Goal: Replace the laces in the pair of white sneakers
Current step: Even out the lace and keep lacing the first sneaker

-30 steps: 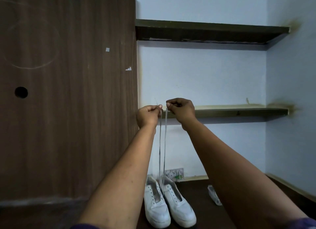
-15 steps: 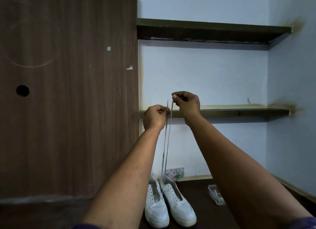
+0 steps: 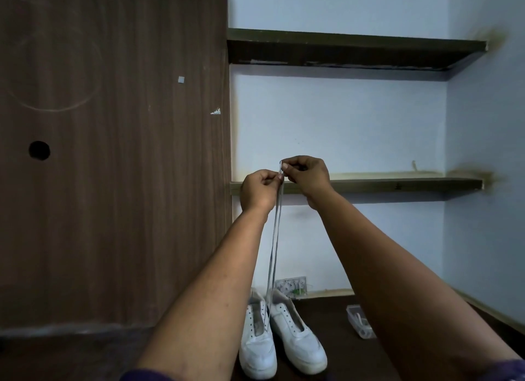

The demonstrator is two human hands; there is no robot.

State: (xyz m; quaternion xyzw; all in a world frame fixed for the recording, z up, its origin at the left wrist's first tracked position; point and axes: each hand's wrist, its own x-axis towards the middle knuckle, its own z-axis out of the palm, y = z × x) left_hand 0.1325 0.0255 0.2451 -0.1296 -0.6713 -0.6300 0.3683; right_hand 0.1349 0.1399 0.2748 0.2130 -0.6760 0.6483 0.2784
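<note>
**White lace held doubled over two unlaced sneakers**

White leather, nearest the camera: the pair of sneakers stands side by side on the dark floor, toes toward the viewer, the left sneaker (image 3: pixel 258 349) touching the right sneaker (image 3: pixel 298 343). Their eyelet rows look empty, so by my reading the lacing has not yet begun. Just to their right lies a small clear plastic packet (image 3: pixel 360 322), perhaps the lace wrapper, though its contents are too small to tell.

Above the shoes hangs the lace (image 3: pixel 273 255), a thin flat white strip in two strands running close together, its lower part dropping into the mouth of the left sneaker. It should handle as almost weightless, limp and a little slippery; it will twist and swing freely, so the stiff tips are the sensible place to take it for threading.

Up at the top, both hands have fingers curled: the left hand (image 3: pixel 258 188) pinches one strand between thumb and forefinger, and the right hand (image 3: pixel 305 176), slightly higher, pinches the ends, the two hands nearly touching.

Behind them are a wooden panel (image 3: pixel 113 153), a wall shelf (image 3: pixel 369 184) and a wall socket (image 3: pixel 291 287).
</note>
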